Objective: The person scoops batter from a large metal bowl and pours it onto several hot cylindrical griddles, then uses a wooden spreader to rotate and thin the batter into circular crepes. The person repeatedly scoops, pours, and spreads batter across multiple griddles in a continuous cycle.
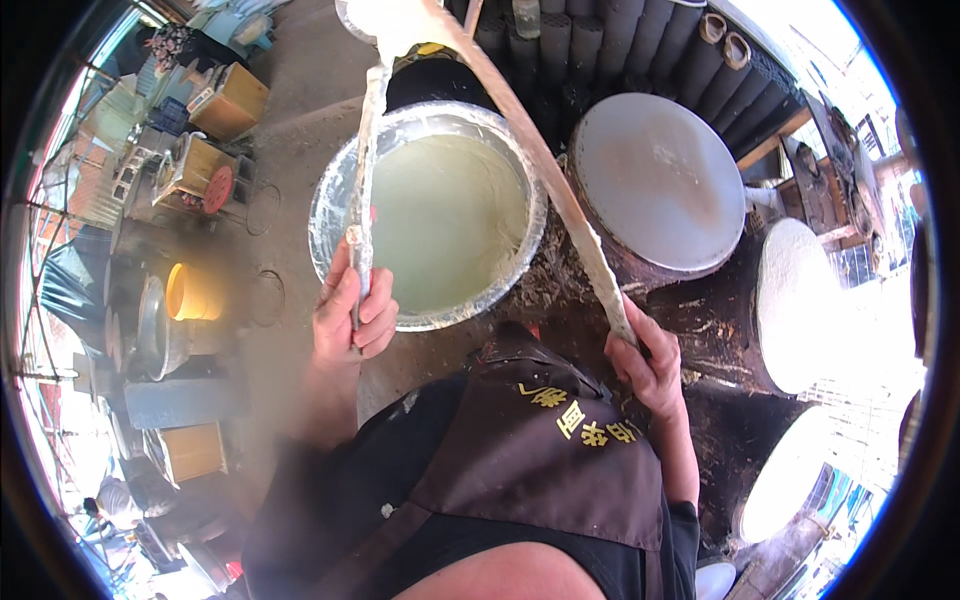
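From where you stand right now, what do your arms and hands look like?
The left hand and right hand are human, with five-fingered shapes and no gloves. Both forearms show bare; a black fabric sleeve shows further up on the right.

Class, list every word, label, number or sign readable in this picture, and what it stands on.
Brown apron: yellow characters, wording not copied here.
Tub and wooden stick: no lettering shows.
Elsewhere: any print is too small or blurred to read.
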A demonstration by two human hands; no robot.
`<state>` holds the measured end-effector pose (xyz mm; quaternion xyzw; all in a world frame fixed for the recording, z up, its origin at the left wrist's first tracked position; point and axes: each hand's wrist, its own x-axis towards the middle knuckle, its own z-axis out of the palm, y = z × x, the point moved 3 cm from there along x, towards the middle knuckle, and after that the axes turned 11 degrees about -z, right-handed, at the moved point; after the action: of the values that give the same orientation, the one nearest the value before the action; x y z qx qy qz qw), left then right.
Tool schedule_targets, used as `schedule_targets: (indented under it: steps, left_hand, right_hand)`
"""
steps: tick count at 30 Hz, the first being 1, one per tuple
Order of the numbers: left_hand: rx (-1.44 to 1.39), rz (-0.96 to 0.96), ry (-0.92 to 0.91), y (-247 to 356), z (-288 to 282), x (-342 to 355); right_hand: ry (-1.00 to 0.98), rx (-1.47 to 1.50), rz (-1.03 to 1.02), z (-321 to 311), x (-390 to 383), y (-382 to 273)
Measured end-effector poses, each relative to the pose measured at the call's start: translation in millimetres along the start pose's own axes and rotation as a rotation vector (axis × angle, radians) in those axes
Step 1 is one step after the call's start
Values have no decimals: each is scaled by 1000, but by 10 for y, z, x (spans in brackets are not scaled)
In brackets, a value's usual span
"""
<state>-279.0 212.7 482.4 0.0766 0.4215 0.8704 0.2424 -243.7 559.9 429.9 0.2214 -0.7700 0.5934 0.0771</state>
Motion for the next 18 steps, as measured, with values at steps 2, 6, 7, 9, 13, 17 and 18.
schedule_targets:
  steps: [2, 6, 7, 9, 13, 17, 18]
  left_hand:
    - [-33, -28, 179, -35, 2, -2]
    - [-344, -197, 318, -226, -222, 32]
    - [-424, -246, 339, -287, -279, 33]
    - [-384, -314, 385, -424, -390, 30]
    - [-261, -372, 440, -540, -311, 46]
    - [-194, -393, 374, -540, -168, 130]
    - [-184, -405, 356, -537, -132, 170]
  right_hand:
    - [23, 199, 181, 70, -52, 72]
    - [-122, 203, 529, 290, -179, 471]
    - [-201, 127, 536, 370, -194, 568]
    - [-287, 163, 401, 541, -199, 666]
    - [-73, 409, 611, 666, 104, 481]
    - [84, 231, 434, 560, 29, 489]
    - [73, 43, 300, 511, -47, 532]
